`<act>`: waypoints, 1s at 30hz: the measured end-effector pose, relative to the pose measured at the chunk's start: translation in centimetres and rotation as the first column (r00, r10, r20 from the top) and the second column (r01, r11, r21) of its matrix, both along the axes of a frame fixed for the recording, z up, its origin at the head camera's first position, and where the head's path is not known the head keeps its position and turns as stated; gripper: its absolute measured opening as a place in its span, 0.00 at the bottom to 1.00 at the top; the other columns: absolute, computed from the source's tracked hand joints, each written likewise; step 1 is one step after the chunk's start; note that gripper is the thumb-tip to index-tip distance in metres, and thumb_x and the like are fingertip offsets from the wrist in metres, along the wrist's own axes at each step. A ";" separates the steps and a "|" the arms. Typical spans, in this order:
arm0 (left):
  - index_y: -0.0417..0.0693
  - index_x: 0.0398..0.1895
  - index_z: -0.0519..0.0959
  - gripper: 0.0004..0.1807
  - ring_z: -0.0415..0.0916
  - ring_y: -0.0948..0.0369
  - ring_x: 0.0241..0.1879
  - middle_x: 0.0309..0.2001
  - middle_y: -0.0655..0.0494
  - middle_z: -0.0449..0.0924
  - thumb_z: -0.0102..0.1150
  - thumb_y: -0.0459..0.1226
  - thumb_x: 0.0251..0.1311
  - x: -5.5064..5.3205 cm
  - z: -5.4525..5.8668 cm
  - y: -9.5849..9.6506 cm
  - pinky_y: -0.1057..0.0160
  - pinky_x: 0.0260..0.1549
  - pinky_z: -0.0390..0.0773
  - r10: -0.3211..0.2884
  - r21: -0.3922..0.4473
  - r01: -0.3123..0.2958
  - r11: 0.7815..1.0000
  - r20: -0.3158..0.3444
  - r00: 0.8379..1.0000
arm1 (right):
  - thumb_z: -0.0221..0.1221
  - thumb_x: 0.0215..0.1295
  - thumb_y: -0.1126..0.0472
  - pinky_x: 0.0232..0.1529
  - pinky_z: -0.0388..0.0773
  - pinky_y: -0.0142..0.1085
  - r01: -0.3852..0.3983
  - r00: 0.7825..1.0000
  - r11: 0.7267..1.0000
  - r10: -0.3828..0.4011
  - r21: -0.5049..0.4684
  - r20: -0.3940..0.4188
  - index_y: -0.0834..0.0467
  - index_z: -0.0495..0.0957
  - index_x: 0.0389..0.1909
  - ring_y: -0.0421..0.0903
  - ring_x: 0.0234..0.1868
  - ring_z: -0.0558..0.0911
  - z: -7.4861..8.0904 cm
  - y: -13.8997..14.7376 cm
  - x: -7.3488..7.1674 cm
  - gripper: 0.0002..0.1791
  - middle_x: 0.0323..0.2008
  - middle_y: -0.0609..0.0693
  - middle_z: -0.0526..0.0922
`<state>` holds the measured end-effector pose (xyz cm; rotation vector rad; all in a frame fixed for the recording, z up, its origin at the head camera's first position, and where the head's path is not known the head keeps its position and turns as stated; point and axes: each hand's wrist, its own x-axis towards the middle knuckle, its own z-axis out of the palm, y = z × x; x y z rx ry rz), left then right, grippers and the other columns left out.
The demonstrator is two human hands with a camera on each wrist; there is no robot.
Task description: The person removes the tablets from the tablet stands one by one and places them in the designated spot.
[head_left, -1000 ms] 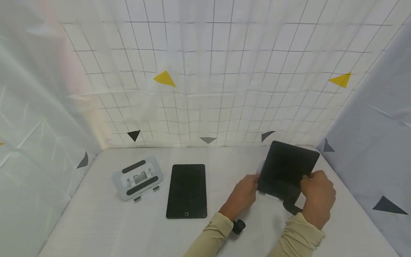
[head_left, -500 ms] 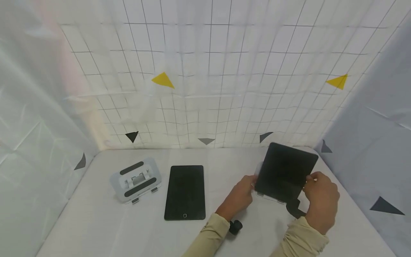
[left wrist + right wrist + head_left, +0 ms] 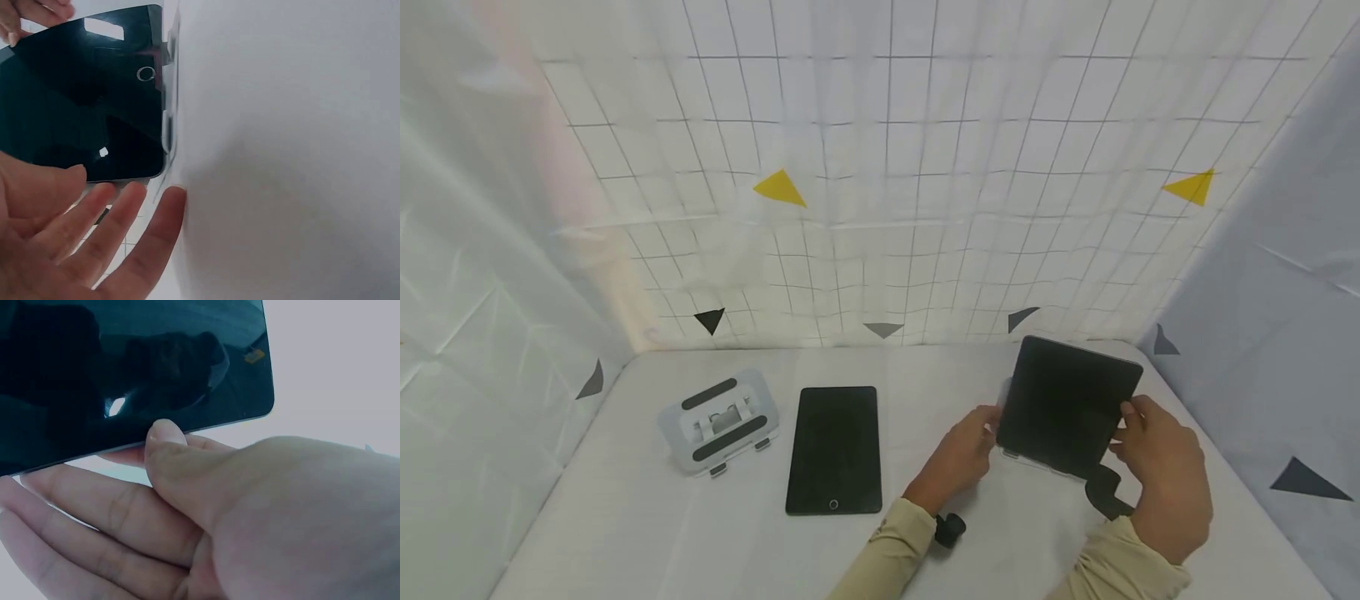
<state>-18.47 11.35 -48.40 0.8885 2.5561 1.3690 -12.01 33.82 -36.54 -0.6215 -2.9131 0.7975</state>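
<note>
1. Right grip (image 3: 1168, 475): pinching tilted tablet (image 3: 1069, 407) at its right edge, thumb on screen border, other fingers behind and below the edge.
2. Left grip (image 3: 958, 452): at opposite edge of same tablet, thumb tip lapping over screen border, fingertips right at the edge. Cannot tell if it pinches or just touches.
3. Tilted tablet: between the 2 grips, dark screen facing the person. Round button (image 3: 145, 74) at its near end, seen in left wrist view.
4. Pale stand (image 3: 169, 131): mostly hidden behind tilted tablet, also between the 2 grips; edge with clips shows along the button end.
5. Flat tablet (image 3: 833, 450): left of left grip, lying screen up on white surface (image 3: 730, 542), well apart from both grips.
6. Grey stand (image 3: 718, 422): farther left of left grip, beyond flat tablet. 2 dark pads on top, 2 clips along near edge.
7. Black wrist camera (image 3: 951, 530): just behind left grip, by the tan sleeve (image 3: 891, 546). 
8. Grid curtain (image 3: 865, 250): beyond both grips, 2 yellow patches on it.
</note>
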 end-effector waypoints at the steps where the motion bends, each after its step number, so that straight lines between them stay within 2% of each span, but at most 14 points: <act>1: 0.44 0.72 0.69 0.22 0.77 0.64 0.57 0.60 0.53 0.77 0.50 0.28 0.78 -0.1 -0.1 0.0 0.67 0.56 0.75 0.006 0.005 -0.006 1.000 -0.002 1.000 | 0.39 0.87 0.58 0.52 0.70 0.70 -0.002 1.000 1.000 0.002 -0.003 0.001 0.69 0.65 0.64 0.80 0.55 0.73 0.1 0.0 0.0 0.20 0.49 0.75 0.80; 5: 0.46 0.71 0.70 0.21 0.77 0.65 0.55 0.58 0.54 0.77 0.52 0.29 0.78 -0.1 -0.4 0.0 0.66 0.55 0.76 0.020 0.029 -0.020 0.999 -0.001 1.000 | 0.39 0.87 0.55 0.53 0.69 0.70 -0.017 1.000 1.000 0.017 -0.007 0.005 0.69 0.65 0.65 0.78 0.55 0.74 0.2 -0.1 0.1 0.22 0.48 0.74 0.81; 8: 0.47 0.71 0.71 0.20 0.78 0.65 0.54 0.57 0.54 0.78 0.52 0.32 0.79 -0.1 -0.5 0.0 0.64 0.53 0.77 0.038 0.048 -0.038 0.998 -0.003 0.999 | 0.40 0.87 0.53 0.51 0.70 0.69 -0.032 0.999 0.999 0.032 -0.010 0.007 0.69 0.66 0.64 0.76 0.53 0.76 0.4 -0.2 0.3 0.23 0.44 0.71 0.84; 11: 0.49 0.69 0.73 0.18 0.79 0.66 0.51 0.56 0.56 0.81 0.51 0.34 0.80 -0.1 -0.4 0.1 0.64 0.50 0.78 0.080 0.058 -0.080 0.995 -0.005 0.997 | 0.40 0.88 0.51 0.50 0.71 0.69 -0.042 0.999 0.999 0.043 -0.014 0.010 0.69 0.66 0.65 0.74 0.52 0.80 0.6 -0.3 0.3 0.25 0.43 0.70 0.85; 15: 0.53 0.62 0.76 0.13 0.79 0.68 0.43 0.51 0.58 0.84 0.53 0.36 0.80 -0.2 -0.2 0.1 0.66 0.42 0.78 0.128 0.042 -0.127 0.991 -0.016 0.992 | 0.41 0.87 0.48 0.52 0.71 0.70 -0.034 0.999 0.999 0.034 -0.023 -0.004 0.67 0.66 0.68 0.71 0.52 0.82 0.7 -0.9 0.2 0.27 0.46 0.70 0.85; 20: 0.53 0.57 0.75 0.08 0.79 0.68 0.37 0.46 0.57 0.87 0.52 0.37 0.81 -0.3 -0.2 -0.3 0.68 0.36 0.77 0.147 0.015 -0.147 0.989 -0.087 0.985 | 0.42 0.87 0.45 0.54 0.70 0.72 -0.053 0.997 0.998 0.051 -0.027 -0.052 0.65 0.69 0.68 0.69 0.53 0.84 0.6 -1.6 -0.1 0.29 0.50 0.71 0.84; 26: 0.52 0.54 0.77 0.07 0.85 0.66 0.44 0.46 0.55 0.89 0.54 0.34 0.79 -0.4 -0.5 -0.6 0.70 0.41 0.80 0.194 0.046 -0.189 0.981 -0.222 0.955 | 0.44 0.86 0.44 0.55 0.70 0.72 -0.081 0.993 0.997 0.079 -0.015 -0.083 0.64 0.72 0.67 0.69 0.52 0.84 0.7 -2.0 -0.4 0.29 0.50 0.70 0.84; 28: 0.53 0.53 0.77 0.07 0.85 0.67 0.43 0.45 0.56 0.89 0.55 0.33 0.78 -0.5 -0.4 -0.5 0.71 0.40 0.80 0.211 0.049 -0.205 0.978 -0.227 0.951 | 0.44 0.86 0.45 0.55 0.69 0.73 -0.078 0.993 0.997 0.076 -0.013 -0.085 0.64 0.72 0.67 0.70 0.53 0.83 0.7 -2.1 -0.4 0.28 0.50 0.70 0.84; 30: 0.52 0.53 0.77 0.07 0.85 0.68 0.40 0.43 0.56 0.88 0.55 0.33 0.79 -0.5 -0.1 -0.4 0.72 0.38 0.79 0.215 0.031 -0.214 0.976 -0.211 0.953 | 0.44 0.86 0.45 0.54 0.69 0.73 -0.075 0.993 0.997 0.074 -0.010 -0.087 0.63 0.73 0.66 0.70 0.53 0.83 0.8 -2.2 -0.5 0.27 0.50 0.70 0.84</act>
